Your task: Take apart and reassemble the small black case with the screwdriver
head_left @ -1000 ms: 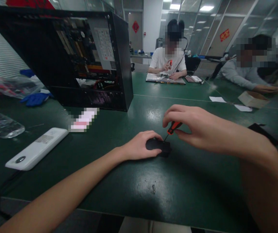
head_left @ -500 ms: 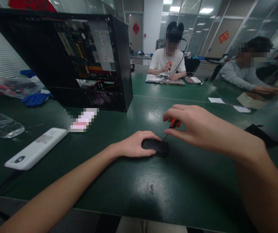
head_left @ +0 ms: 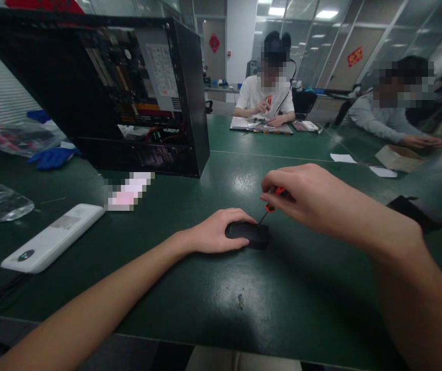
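On the green table lies a small black oblong device (head_left: 257, 236), whose kind I cannot make out. My left hand (head_left: 221, 230) is wrapped around its left end, the thumb along the near side and the fingers along the far side. My right hand (head_left: 296, 191) is above and to the right, shut on a screwdriver (head_left: 269, 207) with an orange-red and black handle. The screwdriver slants, and its thin shaft reaches down to the top of the device near my left fingertips. Most of the handle is hidden by my right fingers.
An open black computer case (head_left: 190, 103) stands at the back left. Nearer are a white power bank (head_left: 56, 237) with a cable, a clear bottle (head_left: 0, 198) and a blue glove (head_left: 53, 158). Across the table, a person in white (head_left: 265, 95) holds a screwdriver; another person (head_left: 383, 116) sits right.
My right hand has shifted slightly on the screwdriver, and more of its orange-red and black collar shows below the fingers. My left hand still holds the black device in place.
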Available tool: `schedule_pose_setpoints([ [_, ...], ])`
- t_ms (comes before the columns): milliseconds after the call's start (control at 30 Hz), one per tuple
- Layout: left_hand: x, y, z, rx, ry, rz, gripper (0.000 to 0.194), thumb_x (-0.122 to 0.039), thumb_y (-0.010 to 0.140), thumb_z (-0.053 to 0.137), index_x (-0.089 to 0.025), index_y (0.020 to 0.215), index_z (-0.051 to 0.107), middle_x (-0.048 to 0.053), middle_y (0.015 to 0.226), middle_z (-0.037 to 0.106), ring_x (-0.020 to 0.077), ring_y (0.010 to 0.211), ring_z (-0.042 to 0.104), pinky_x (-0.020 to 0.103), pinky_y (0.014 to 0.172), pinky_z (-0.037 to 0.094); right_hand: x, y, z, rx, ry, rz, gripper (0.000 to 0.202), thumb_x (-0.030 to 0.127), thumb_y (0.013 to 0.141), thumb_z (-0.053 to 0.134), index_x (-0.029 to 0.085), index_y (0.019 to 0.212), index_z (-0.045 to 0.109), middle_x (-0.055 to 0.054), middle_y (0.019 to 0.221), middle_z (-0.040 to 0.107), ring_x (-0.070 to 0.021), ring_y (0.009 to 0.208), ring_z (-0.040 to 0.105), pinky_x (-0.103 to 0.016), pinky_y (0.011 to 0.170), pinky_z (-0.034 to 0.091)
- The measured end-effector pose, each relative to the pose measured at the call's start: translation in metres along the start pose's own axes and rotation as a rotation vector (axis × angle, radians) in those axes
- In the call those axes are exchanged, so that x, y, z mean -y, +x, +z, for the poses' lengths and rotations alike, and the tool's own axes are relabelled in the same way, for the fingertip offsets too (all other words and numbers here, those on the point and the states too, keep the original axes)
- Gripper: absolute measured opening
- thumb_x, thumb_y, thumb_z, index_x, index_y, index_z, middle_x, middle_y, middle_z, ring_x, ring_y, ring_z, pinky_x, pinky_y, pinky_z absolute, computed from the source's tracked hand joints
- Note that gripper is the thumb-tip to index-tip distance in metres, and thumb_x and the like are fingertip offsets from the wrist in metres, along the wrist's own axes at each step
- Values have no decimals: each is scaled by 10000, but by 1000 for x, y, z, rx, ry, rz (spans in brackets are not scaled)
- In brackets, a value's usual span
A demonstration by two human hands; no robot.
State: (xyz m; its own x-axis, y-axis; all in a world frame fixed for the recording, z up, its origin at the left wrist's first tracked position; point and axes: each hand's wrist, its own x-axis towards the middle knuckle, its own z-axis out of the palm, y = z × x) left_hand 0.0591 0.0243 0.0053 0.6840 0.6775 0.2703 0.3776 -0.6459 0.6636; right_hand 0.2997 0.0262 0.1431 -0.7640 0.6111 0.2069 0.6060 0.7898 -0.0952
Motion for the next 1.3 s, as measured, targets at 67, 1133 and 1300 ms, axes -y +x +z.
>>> schedule_pose_setpoints([
  [67,-1,0,1,-7,0,4,413,-282,896,757,-211,1295,675,82,1283,711,271,1190,670,411,1059,490,-1,-1,-1,16,69,-72,121,159,946,593,190,1025,679,-48,1004,679,-183,879,622,-298,749,433],
  [1133,-4,2,4,-20,18,-32,424,-290,908,757,-222,1312,647,79,1302,698,277,1217,640,422,1075,471,0,1,1,-28,9,0,229,348,955,676,177,1107,692,-83,1035,715,-220,877,653,-325,747,449],
  [1300,-3,2,9,-29,28,-30,427,-307,922,739,-220,1329,641,82,1299,696,275,1212,639,416,1074,474,-4,6,5,-56,7,54,52,162,903,662,170,939,698,-51,877,722,-192,802,655,-296,710,421],
])
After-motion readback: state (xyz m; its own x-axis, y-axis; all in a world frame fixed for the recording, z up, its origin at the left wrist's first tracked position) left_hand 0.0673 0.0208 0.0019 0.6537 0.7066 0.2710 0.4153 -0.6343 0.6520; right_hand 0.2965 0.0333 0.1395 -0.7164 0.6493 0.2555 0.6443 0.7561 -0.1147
